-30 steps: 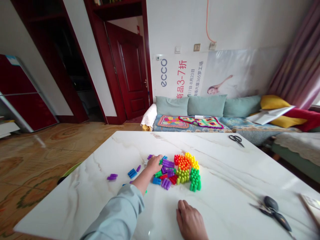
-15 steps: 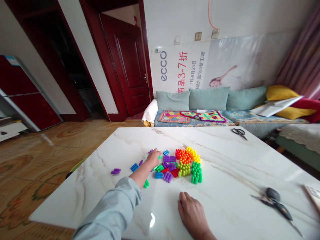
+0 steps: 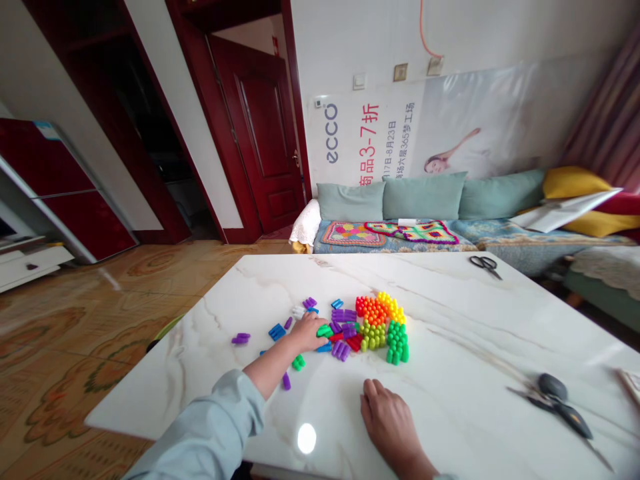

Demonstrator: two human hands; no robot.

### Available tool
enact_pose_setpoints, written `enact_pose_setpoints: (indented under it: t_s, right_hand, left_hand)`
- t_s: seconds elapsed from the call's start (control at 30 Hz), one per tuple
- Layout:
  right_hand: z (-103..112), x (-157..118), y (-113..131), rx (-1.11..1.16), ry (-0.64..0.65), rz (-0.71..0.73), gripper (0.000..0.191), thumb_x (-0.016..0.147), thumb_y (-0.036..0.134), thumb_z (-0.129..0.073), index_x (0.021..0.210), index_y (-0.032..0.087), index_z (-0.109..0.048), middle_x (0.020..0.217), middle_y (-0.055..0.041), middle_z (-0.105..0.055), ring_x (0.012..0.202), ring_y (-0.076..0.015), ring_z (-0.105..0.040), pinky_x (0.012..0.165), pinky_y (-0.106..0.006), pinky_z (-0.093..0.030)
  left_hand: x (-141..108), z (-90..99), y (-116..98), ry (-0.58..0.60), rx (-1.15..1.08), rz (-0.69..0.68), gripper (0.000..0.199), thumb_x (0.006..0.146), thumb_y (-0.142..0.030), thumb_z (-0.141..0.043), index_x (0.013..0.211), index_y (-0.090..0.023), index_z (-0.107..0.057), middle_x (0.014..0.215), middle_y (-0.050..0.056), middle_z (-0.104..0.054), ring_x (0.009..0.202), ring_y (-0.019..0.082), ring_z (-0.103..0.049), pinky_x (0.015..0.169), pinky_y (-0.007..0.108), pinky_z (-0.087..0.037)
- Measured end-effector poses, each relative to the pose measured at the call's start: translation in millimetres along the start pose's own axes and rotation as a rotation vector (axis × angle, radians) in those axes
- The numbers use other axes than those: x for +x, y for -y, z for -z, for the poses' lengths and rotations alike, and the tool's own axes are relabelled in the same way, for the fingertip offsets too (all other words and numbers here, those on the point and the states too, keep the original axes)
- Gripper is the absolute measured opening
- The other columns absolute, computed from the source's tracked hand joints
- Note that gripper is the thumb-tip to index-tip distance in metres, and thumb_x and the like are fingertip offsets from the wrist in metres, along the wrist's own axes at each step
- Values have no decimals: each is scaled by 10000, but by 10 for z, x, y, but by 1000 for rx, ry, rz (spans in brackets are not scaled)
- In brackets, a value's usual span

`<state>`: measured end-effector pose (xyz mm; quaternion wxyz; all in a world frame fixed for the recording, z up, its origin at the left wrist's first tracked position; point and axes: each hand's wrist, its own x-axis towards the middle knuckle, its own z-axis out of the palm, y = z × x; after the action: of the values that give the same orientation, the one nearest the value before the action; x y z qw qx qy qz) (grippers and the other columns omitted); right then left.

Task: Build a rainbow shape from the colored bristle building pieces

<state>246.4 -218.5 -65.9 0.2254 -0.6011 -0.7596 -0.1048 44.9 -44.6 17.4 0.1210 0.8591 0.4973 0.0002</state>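
Marbled tabletop (image 3: 210, 393), left hand (image 3: 306, 332) touching green pieces (image 3: 325, 331) left of the lime cluster (image 3: 373, 337), its grip unclear, right hand (image 3: 391, 419) resting curled on the cluster's near side, palm hidden, orange pieces (image 3: 373, 311) just behind the cluster.

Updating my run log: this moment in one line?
left hand: at green pieces | right hand: on table | near far edge: scissors

The tabletop (image 3: 450, 373) is veined white, the pieces (image 3: 373, 337) multicoloured.
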Motion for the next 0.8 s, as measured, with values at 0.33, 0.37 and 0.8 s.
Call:
enact_pose_setpoints:
  t_s: [0.33,0.37,0.8]
  right_hand:
    - [67,26,20,10,23,-8,106,861,125,-415,814,218,-433,693,14,-566,541,-132,-559,523,-291,-234]
    - [66,26,20,10,27,-10,107,862,125,-415,814,219,-433,692,15,-564,541,-132,-558,524,-292,-233]
    - [47,17,12,12,2,-10,102,863,122,-412,828,214,-436,693,14,-565,543,-127,-545,526,-286,-226]
  left_hand:
    - [188,41,-79,91,73,162,483,638,-233,-684,1112,-282,-608,1157,71,-485,1059,273,-525,917,380,-451]
    - [191,32,-83,82,79,167,452,644,-229,-678,1089,-270,-615,1155,76,-482,1054,275,-525,915,384,-450]
    - [131,-209,35,-148,17,202,259,660,-137,-622,915,-173,-598,1061,101,-526,1030,270,-523,928,377,-415]
